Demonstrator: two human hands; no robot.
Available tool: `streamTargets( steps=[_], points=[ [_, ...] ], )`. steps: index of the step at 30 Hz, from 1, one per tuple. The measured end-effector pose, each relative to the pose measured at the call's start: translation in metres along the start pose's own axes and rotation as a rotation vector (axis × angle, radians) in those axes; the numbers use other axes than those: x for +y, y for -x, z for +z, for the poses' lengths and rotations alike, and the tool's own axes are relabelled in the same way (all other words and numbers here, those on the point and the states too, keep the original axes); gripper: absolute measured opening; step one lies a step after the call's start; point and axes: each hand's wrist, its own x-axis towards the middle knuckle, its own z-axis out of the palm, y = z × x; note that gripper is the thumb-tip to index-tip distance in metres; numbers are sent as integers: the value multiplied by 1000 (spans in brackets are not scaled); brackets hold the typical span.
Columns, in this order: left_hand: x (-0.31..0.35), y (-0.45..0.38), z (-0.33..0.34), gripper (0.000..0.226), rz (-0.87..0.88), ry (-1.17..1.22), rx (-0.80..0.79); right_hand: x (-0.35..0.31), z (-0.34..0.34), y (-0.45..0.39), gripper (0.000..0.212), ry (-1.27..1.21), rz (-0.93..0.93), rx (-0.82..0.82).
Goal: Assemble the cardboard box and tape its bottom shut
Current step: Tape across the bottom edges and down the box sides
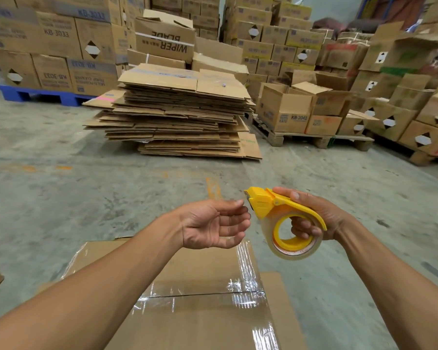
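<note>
Gripping the yellow tape dispenser (pixel 285 218) at centre right of the frame, the right hand (pixel 314 218) curls through its roll; the left hand (pixel 213 223) hangs loosely half-open, empty, just beside its nose, above the taped cardboard box (pixel 200 299) at bottom centre

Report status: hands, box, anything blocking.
Right hand grips yellow tape dispenser; left hand open, empty, beside its cutter end. Cardboard box below, flaps closed, clear tape across seam. Nothing blocking.
</note>
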Motion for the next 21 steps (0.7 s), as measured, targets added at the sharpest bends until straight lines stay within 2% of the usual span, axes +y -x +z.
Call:
streamTargets(
  steps=[7,15,21],
  points=[
    [3,2,3,43,-16,-24,23,1,-1,1,63,54,24,-7],
    [1,2,-2,8,-9,-53,31,1,-2,3,63,82,36,-9],
    [-2,1,-3,6,-14,-64,46,0,-7,7,66,38,17,25]
  ],
)
